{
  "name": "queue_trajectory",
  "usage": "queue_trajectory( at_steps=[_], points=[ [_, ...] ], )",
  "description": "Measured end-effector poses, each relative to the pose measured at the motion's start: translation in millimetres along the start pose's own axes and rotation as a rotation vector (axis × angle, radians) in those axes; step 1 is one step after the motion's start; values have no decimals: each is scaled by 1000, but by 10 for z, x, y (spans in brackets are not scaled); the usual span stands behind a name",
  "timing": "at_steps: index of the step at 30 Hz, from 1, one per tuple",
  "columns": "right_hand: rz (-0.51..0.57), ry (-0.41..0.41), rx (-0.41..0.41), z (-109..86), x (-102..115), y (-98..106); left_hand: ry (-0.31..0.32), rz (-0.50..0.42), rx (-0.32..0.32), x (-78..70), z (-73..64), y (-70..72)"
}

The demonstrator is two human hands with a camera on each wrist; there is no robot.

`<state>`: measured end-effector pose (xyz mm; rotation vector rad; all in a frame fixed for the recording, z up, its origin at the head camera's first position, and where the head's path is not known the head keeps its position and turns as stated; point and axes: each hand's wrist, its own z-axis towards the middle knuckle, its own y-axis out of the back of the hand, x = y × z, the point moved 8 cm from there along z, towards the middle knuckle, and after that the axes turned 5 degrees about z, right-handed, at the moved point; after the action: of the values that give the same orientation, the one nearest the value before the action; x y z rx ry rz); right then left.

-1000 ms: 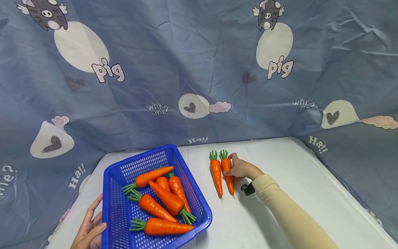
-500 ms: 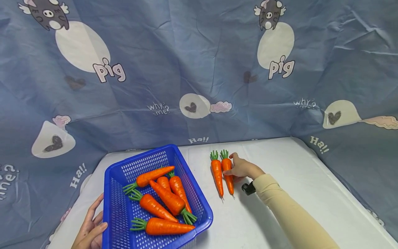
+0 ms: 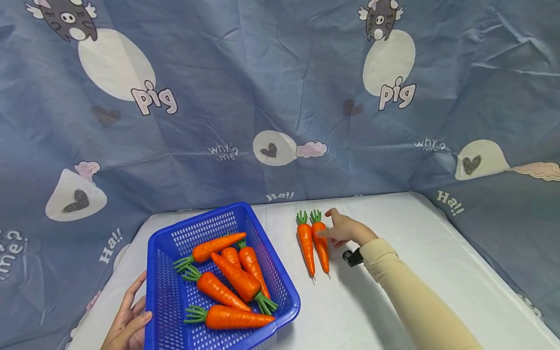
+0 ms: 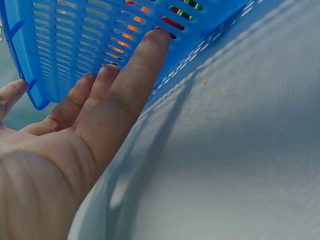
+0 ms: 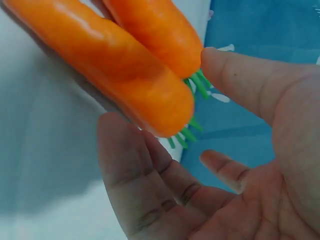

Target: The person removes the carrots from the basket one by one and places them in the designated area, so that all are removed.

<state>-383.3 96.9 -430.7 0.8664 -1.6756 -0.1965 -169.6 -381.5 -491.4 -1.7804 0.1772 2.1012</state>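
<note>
Two orange carrots with green tops lie side by side on the white table, the left carrot and the right carrot. My right hand hovers at the right carrot's upper part, thumb and fingers spread apart. In the right wrist view both carrots lie beyond the parted fingers, with nothing gripped. My left hand rests its extended fingers against the outer left side of the blue basket. In the left wrist view the fingertips touch its slotted wall. Several carrots lie inside the basket.
The white table reaches back to a blue printed cloth hanging behind and at the sides. The basket stands on the table's left part. A black wrist camera sits at the right cuff.
Half a second ago my right thumb and fingers were round the right carrot; now they have lifted off and drawn slightly right. The left hand and basket hold still.
</note>
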Motion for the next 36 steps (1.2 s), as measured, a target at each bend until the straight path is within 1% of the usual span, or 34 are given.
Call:
queue_trajectory(
  at_steps=[8, 15, 19, 23, 28, 33, 36],
  points=[
    [-33, 17, -14, 1, 89, 102, -56, -21, 36, -36, 13, -36],
    [-65, 54, -17, -15, 205, 99, -57, -70, 59, -59, 16, -80],
    [-67, 65, -22, -20, 296, 85, -85, -91, 74, -95, 25, -122],
    [-78, 83, -25, -17, 414, 61, -96, -101, 72, -112, 30, -145],
    [-112, 134, -7, -39, 607, 5, -105, -118, 85, -130, 24, -162],
    [-129, 189, 22, -69, 808, -73, -102, -111, 69, -125, 22, -144],
    [-150, 218, 36, -75, 914, -121, -106, -87, 67, -113, 19, -127]
  ],
)
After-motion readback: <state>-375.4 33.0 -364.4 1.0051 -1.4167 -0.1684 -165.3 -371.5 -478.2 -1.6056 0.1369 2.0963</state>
